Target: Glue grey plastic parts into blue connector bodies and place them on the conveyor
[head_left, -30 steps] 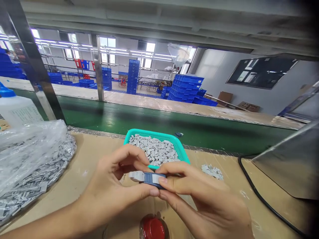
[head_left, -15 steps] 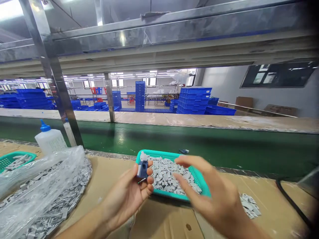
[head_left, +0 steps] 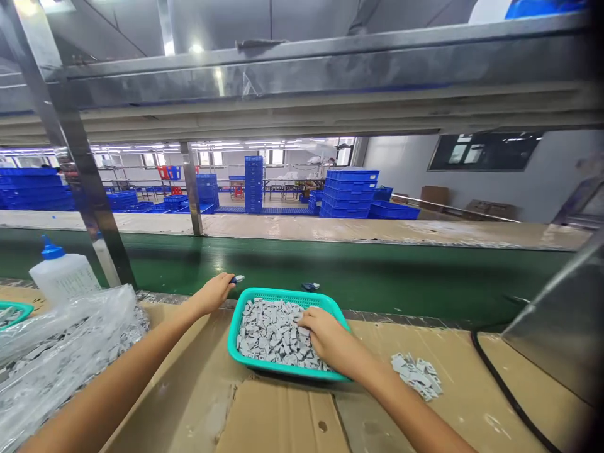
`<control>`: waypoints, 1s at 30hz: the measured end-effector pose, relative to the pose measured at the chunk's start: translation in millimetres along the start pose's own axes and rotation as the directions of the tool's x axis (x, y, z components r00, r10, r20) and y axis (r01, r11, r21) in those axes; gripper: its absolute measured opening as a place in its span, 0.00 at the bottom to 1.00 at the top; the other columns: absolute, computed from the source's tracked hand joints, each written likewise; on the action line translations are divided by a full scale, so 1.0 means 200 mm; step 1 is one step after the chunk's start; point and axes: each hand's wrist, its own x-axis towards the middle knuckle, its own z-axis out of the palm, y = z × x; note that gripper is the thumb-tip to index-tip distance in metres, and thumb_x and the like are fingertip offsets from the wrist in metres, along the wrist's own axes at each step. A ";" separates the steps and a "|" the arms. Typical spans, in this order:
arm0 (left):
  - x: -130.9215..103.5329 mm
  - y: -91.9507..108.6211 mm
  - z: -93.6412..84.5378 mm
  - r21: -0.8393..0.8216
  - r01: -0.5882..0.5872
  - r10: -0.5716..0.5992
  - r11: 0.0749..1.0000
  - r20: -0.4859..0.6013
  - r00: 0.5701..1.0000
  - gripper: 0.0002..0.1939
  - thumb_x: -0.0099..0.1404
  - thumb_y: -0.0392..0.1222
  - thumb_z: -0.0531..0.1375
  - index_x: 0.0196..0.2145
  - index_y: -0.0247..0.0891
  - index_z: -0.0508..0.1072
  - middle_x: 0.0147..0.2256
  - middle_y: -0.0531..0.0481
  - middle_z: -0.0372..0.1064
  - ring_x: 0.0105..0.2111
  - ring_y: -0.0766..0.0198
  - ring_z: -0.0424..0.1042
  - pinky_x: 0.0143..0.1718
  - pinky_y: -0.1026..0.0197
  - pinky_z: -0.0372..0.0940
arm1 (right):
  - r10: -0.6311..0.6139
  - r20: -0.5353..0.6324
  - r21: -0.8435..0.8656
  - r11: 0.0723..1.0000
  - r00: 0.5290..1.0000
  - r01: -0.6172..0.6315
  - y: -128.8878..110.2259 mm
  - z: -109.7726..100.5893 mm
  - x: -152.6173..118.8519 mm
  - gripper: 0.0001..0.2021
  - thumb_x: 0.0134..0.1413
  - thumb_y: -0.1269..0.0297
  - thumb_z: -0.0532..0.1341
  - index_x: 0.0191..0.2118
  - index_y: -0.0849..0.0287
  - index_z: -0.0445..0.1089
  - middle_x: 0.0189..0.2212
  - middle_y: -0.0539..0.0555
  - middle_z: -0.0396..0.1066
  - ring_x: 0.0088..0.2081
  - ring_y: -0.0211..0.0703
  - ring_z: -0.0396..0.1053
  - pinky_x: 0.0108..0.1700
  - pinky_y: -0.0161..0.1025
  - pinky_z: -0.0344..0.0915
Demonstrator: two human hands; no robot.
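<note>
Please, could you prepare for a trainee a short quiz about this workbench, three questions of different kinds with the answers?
1. True or false: the right hand reaches among the grey plastic pieces.
2. Which colour is the cap of the white bottle? (a) red (b) blue (c) yellow
3. What does the left hand hold, and where does a similar part lie?

Key:
1. True; the pieces lie in the teal basket.
2. (b).
3. A small dark blue part with a whitish end; the similar one lies on the green belt, beyond the basket.
</note>
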 end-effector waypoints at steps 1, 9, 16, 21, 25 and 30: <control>0.05 -0.03 0.02 0.096 0.017 -0.017 0.995 0.008 1.000 0.15 0.63 0.38 0.44 0.42 0.25 0.63 0.39 0.37 0.58 0.40 0.59 0.57 0.45 0.55 0.50 | 0.011 -0.006 0.007 1.000 1.000 -0.011 0.00 0.00 0.00 0.20 0.50 0.74 0.41 0.41 0.65 0.68 0.43 0.52 0.54 0.41 0.14 0.46 0.46 0.16 0.45; 0.24 -0.01 0.08 0.540 0.183 -0.207 0.822 -0.017 0.978 0.17 0.66 0.40 0.41 0.46 0.27 0.60 0.43 0.39 0.57 0.44 0.58 0.58 0.43 0.50 0.55 | -0.002 -0.113 0.184 0.983 0.994 0.023 0.04 0.01 -0.02 0.18 0.49 0.74 0.43 0.39 0.65 0.68 0.41 0.51 0.55 0.35 0.08 0.43 0.38 0.13 0.40; 0.54 0.34 0.24 0.468 -0.039 -0.092 0.883 0.253 0.963 0.24 0.63 0.42 0.48 0.56 0.32 0.51 0.51 0.40 0.51 0.51 0.60 0.53 0.50 0.53 0.51 | 0.018 -0.192 0.350 0.935 0.981 0.051 0.08 -0.02 -0.03 0.22 0.44 0.74 0.44 0.43 0.58 0.68 0.35 0.48 0.59 0.30 0.04 0.47 0.29 0.06 0.42; 0.68 0.61 0.47 0.373 -0.064 -0.119 0.926 0.448 0.886 0.27 0.52 0.41 0.60 0.49 0.29 0.61 0.47 0.38 0.57 0.47 0.56 0.58 0.47 0.50 0.55 | 0.042 -0.170 0.382 0.924 0.984 0.026 0.08 -0.02 -0.05 0.21 0.44 0.72 0.47 0.43 0.58 0.69 0.45 0.47 0.56 0.28 0.01 0.50 0.29 0.02 0.48; 0.68 0.60 0.43 0.198 0.051 -0.133 0.979 0.426 0.895 0.09 0.50 0.29 0.58 0.32 0.27 0.67 0.36 0.43 0.63 0.42 0.61 0.62 0.45 0.52 0.56 | 0.090 -0.193 0.401 0.916 0.977 -0.005 0.08 -0.02 -0.05 0.18 0.44 0.71 0.48 0.39 0.62 0.71 0.46 0.50 0.55 0.34 0.01 0.54 0.30 -0.01 0.49; 0.44 0.58 0.17 -0.390 0.075 0.008 0.918 0.207 0.978 0.09 0.54 0.36 0.52 0.34 0.29 0.62 0.34 0.46 0.60 0.39 0.63 0.62 0.45 0.58 0.56 | 0.097 -0.229 0.439 0.898 0.969 0.014 0.04 -0.07 -0.07 0.18 0.47 0.68 0.48 0.40 0.62 0.70 0.41 0.50 0.58 0.33 0.02 0.55 0.32 -0.01 0.52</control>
